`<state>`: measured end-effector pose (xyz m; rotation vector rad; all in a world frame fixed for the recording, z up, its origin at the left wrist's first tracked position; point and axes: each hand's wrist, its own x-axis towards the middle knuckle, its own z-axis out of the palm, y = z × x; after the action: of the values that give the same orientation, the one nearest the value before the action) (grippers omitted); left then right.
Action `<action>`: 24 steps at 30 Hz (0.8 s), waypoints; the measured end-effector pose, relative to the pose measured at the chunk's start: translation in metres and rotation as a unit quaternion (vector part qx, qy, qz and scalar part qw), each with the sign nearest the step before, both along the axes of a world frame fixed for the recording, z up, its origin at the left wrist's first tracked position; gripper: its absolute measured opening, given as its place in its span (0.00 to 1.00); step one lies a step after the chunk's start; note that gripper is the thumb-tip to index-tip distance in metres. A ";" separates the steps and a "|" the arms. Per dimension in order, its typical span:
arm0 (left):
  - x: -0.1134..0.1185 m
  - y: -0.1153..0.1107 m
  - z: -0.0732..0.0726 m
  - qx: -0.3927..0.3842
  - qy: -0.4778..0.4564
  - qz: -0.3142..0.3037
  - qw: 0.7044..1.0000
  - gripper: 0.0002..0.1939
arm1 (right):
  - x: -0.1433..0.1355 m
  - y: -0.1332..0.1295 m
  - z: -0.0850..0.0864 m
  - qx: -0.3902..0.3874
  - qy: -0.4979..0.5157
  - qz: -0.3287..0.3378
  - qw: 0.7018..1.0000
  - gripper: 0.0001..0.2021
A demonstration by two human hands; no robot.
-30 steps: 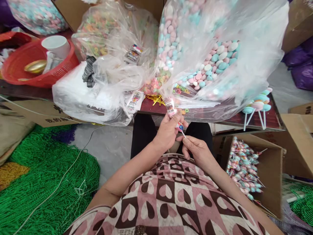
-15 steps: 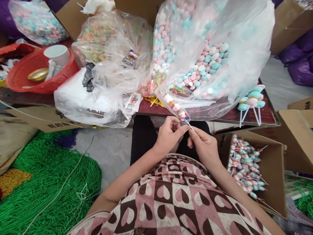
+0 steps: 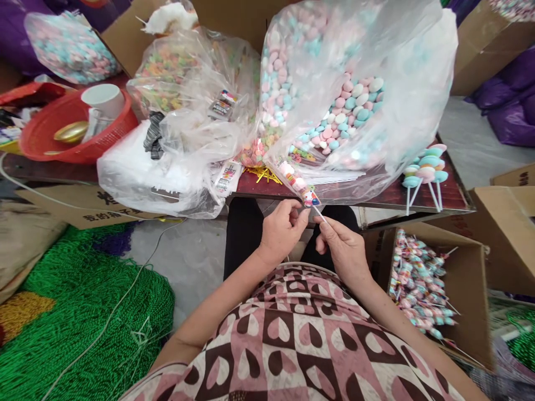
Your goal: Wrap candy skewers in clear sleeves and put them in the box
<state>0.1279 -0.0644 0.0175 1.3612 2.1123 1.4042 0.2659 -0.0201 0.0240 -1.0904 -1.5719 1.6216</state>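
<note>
A candy skewer (image 3: 297, 184) in a clear wrapper, with white, pink and multicoloured pieces, slants up and left over the table's front edge. Its white stick is pinched between the thumb and fingers of my right hand (image 3: 343, 242). My left hand (image 3: 281, 229) is closed beside the lower end of the wrapper, fingers curled and thumb pointing up. What its fingers hold, if anything, is too small to make out. Just beyond the skewer lies a large clear bag of pink, blue and white candies (image 3: 351, 106).
Candy skewers without wrappers (image 3: 425, 170) stand at the table's right end. Below, a cardboard box (image 3: 468, 312) holds many wrapped ones. On the left are a red basket (image 3: 45, 139), plastic bags (image 3: 125, 172) and green bead strings (image 3: 104, 301) on the floor. Gold ties (image 3: 262, 175) lie mid-table.
My left hand has drawn slightly left, away from my right fingers, and more of the stick shows between them. The skewer has shifted a little left.
</note>
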 end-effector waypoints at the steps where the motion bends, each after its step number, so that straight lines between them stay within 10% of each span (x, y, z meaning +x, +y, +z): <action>1: 0.000 0.000 -0.001 -0.002 -0.006 -0.008 1.000 0.09 | 0.000 0.000 0.001 -0.003 0.004 0.005 1.000 0.17; 24: -0.003 0.005 0.002 -0.037 -0.080 -0.010 0.996 0.05 | -0.002 0.002 -0.004 -0.091 0.054 0.085 0.991 0.11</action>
<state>0.1253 -0.0593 0.0194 1.1967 2.0204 1.3640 0.2636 -0.0180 0.0201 -0.9631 -1.5014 1.9371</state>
